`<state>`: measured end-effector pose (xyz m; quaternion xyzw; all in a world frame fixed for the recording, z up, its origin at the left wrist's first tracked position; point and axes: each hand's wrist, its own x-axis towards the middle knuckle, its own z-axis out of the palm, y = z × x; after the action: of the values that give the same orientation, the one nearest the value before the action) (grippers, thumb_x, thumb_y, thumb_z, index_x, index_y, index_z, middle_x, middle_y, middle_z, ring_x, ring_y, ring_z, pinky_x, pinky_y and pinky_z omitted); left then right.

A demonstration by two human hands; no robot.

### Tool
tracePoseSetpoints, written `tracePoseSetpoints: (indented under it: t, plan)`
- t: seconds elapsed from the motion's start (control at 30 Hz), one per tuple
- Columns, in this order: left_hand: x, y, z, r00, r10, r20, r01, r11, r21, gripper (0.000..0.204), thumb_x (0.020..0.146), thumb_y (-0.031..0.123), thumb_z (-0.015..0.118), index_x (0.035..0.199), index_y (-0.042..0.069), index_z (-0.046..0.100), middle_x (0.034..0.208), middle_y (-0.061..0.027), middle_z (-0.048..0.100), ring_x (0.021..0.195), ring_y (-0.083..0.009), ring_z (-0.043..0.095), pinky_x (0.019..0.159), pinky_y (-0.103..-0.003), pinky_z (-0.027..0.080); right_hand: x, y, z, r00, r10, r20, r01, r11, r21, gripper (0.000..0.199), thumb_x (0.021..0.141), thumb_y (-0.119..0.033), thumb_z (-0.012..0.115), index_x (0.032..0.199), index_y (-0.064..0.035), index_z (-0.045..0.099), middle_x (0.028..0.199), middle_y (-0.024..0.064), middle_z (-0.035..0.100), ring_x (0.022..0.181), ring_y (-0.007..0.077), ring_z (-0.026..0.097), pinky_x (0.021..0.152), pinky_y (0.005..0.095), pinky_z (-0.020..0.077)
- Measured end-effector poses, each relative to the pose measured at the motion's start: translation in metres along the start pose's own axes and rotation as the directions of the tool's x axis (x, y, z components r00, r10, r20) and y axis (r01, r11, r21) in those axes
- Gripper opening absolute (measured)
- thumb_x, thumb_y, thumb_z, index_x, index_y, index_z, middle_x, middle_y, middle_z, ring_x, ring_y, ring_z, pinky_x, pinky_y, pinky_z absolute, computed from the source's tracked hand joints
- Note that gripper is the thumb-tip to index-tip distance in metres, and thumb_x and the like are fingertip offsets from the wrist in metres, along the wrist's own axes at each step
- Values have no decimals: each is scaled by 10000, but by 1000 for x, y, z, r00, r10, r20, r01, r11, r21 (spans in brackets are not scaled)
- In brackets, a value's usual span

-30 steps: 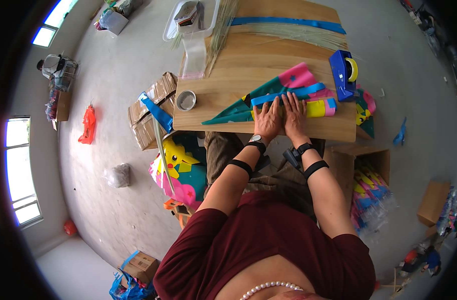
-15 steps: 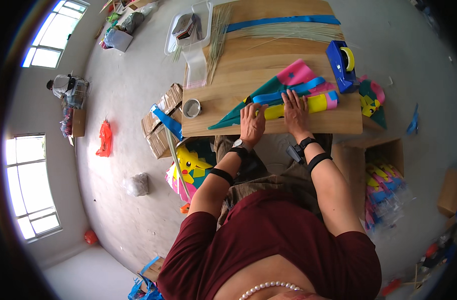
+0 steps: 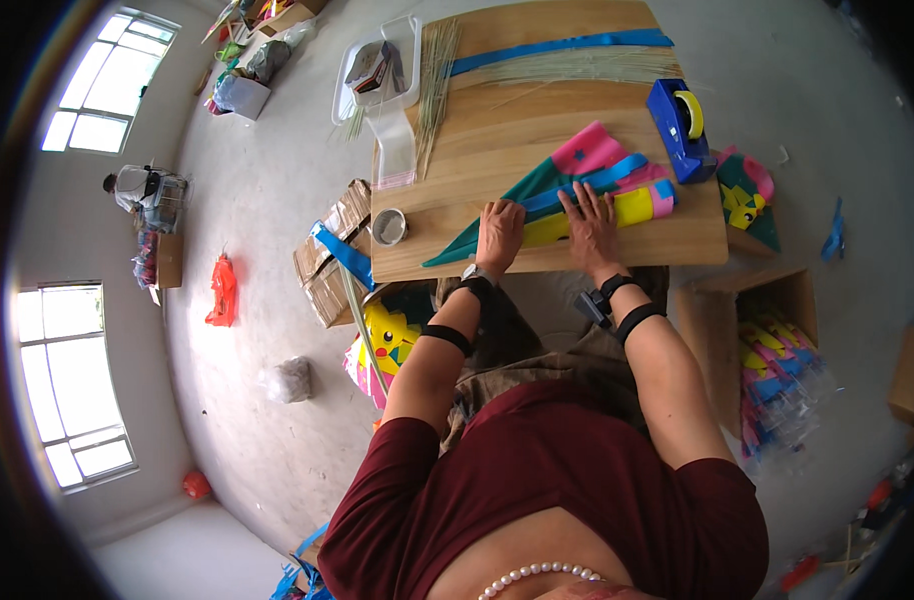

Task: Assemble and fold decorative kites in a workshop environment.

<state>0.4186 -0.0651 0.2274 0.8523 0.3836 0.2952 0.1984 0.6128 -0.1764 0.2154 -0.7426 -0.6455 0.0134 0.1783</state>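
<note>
A folded kite [image 3: 552, 182] of thin green, pink, yellow and blue sheet lies slantwise near the table's front edge, its narrow green tip to the left. My left hand [image 3: 500, 238] is at its left part, fingers curled down and closed over the folded layers. Further right, my right hand [image 3: 593, 228] rests on the yellow fold with its fingers spread and fairly straight. A blue strip [image 3: 612, 174] runs along the kite beyond both hands. What lies beneath my palms is hidden.
On the wooden table [image 3: 537, 110] are a blue tape dispenser [image 3: 681, 130], thin sticks [image 3: 577, 66], a small round tin [image 3: 389, 227] and a clear plastic tub [image 3: 347, 97]. An open carton [image 3: 712, 345] stands right; a flattened box [image 3: 329, 250] lies left. A person [image 3: 132, 188] is far left.
My left hand has moved slightly, its fingers drawn closer together on the kite. My right hand stays spread on the yellow fold. The whole view has shifted a little.
</note>
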Motion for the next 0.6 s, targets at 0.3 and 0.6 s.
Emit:
tracePoseSetpoints:
  t: [0.3, 0.6]
  plan:
    - [29, -26, -10, 951, -301, 69, 279, 934, 224, 382, 795, 263, 900, 1078, 98, 703, 1071, -112, 722, 1088, -342, 682, 990, -459, 511, 2, 2, 7, 1000, 8, -11, -9, 999, -34, 654, 1018, -205, 592, 1646, -263, 420, 1731, 63, 372, 1623, 258, 285, 1335, 556, 146]
    - [44, -46, -26, 817, -490, 305, 463, 872, 159, 532, 672, 376, 955, 1087, 121, 741, 1068, -84, 743, 1061, -293, 700, 961, -486, 488, 1, 1, 4, 1000, 16, 7, -16, 999, -36, 612, 1039, -204, 583, 1632, -253, 439, 1712, 69, 389, 1612, 262, 296, 1326, 550, 167]
